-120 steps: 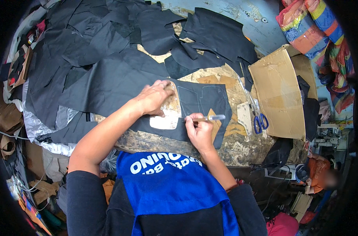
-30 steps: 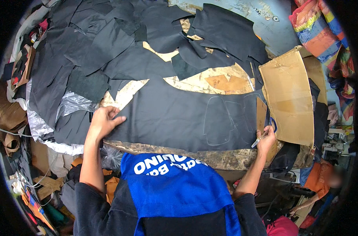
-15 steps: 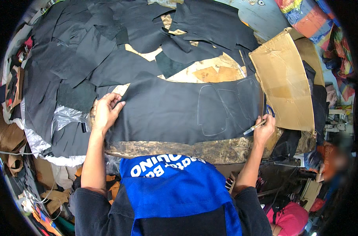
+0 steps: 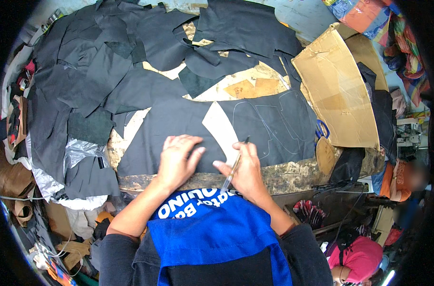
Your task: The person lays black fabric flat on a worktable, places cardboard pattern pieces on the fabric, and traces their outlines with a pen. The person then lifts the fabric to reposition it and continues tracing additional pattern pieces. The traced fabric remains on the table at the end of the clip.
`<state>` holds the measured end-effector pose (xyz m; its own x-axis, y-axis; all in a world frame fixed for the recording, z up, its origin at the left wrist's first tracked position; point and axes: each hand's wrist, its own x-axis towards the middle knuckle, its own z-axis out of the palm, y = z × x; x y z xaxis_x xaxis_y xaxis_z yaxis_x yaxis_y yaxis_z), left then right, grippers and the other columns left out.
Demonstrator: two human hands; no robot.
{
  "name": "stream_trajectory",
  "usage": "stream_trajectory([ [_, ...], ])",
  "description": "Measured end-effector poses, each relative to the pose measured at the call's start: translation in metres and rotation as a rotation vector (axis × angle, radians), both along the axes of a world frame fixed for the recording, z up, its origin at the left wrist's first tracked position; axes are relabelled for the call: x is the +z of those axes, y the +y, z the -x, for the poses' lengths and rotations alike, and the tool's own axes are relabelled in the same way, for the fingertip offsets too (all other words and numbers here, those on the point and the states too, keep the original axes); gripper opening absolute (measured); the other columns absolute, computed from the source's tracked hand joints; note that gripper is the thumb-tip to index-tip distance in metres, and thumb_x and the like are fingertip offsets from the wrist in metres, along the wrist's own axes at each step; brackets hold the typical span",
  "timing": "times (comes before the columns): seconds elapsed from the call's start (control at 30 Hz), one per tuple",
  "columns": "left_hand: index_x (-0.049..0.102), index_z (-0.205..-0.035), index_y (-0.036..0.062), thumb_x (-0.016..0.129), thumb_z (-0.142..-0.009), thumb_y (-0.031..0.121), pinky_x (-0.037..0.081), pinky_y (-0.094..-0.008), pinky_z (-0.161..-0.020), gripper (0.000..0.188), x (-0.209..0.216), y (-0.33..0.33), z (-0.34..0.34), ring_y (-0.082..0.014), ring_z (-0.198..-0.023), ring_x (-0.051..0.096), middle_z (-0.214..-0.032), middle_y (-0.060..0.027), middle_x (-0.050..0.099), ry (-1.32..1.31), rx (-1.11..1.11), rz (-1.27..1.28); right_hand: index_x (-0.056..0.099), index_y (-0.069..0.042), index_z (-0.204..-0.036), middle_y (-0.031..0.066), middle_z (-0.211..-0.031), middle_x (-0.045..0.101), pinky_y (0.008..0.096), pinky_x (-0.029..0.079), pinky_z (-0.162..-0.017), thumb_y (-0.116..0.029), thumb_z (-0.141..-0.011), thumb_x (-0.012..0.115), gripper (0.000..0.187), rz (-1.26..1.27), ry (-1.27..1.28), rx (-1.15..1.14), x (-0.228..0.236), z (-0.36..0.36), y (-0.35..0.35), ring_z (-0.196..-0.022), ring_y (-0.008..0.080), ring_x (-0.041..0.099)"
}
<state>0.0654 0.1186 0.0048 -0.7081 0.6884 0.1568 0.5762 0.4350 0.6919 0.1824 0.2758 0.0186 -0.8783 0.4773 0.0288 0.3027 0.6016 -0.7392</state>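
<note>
A broad black leather-like sheet [image 4: 171,121] lies along the near side of the worktable, with pale outlines drawn on its right part. On it, left of those outlines, rests a pale, pointed pattern piece [image 4: 219,124]. My right hand [image 4: 249,169] is closed on a pen [image 4: 231,172], its tip angled down toward me, while the fingers touch the lower end of the pattern piece. To the left, my left hand [image 4: 179,159] lies open on the sheet, fingers extended and thumb apart. Blue-handled scissors [image 4: 322,127] sit by the sheet's right end, blades hidden.
Overlapping black pieces [image 4: 97,66] cover the table's far and left parts. A bent cardboard sheet [image 4: 341,90] stands at the right. Crinkled clear plastic [image 4: 83,148] lies at the left. Beyond the table's right end, a person in pink [image 4: 357,262] is partly visible.
The pale pattern piece now lies on the sheet. My right hand has come leftward with the pen from the sheet's right end, and my left hand has moved right from its left edge.
</note>
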Motion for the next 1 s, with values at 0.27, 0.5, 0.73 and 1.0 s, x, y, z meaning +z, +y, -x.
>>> stream_trajectory([
  [0.27,0.049,-0.13,0.0135,0.062,-0.081,0.04,0.01,-0.0677,-0.105,0.057,-0.018,0.03,0.011,-0.0207,-0.136,0.03,-0.143,-0.0041,0.039,0.129,-0.29,0.361,0.06,-0.002,-0.096,0.0165,-0.094,0.061,0.0405,0.048,-0.079,-0.01,-0.065,0.077,0.036,0.069,0.134,0.26,-0.013,-0.016,0.003,-0.091,0.0356,0.058],
  [0.5,0.048,-0.131,0.0133,0.062,-0.081,0.04,0.007,-0.0659,-0.106,0.058,-0.024,0.037,0.026,-0.0195,-0.137,0.029,-0.144,-0.0035,0.039,0.136,-0.374,0.298,0.063,-0.004,-0.086,0.012,-0.096,0.067,0.0392,0.047,-0.08,-0.011,-0.06,0.08,0.031,-0.151,0.254,0.189,-0.037,-0.014,0.013,-0.089,0.0314,0.057],
  [0.73,0.047,-0.132,0.0119,0.062,-0.081,0.041,0.005,-0.0677,-0.104,0.06,-0.026,0.041,0.027,-0.0224,-0.137,0.029,-0.144,-0.0048,0.039,0.117,-0.378,0.283,0.063,-0.005,-0.084,0.0087,-0.095,0.068,0.0383,0.045,-0.079,-0.014,-0.06,0.081,0.031,-0.174,0.275,0.161,-0.043,-0.012,0.014,-0.089,0.0289,0.057],
  [1.0,0.048,-0.131,0.0089,0.065,-0.08,0.031,0.001,-0.068,-0.104,0.058,-0.02,0.041,0.033,-0.0246,-0.139,0.025,-0.144,-0.0077,0.038,-0.024,-0.415,0.258,0.065,-0.008,-0.081,0.0058,-0.091,0.069,0.0384,0.042,-0.078,-0.02,-0.059,0.082,0.03,-0.204,0.293,0.16,-0.044,-0.009,0.011,-0.088,0.0269,0.055],
])
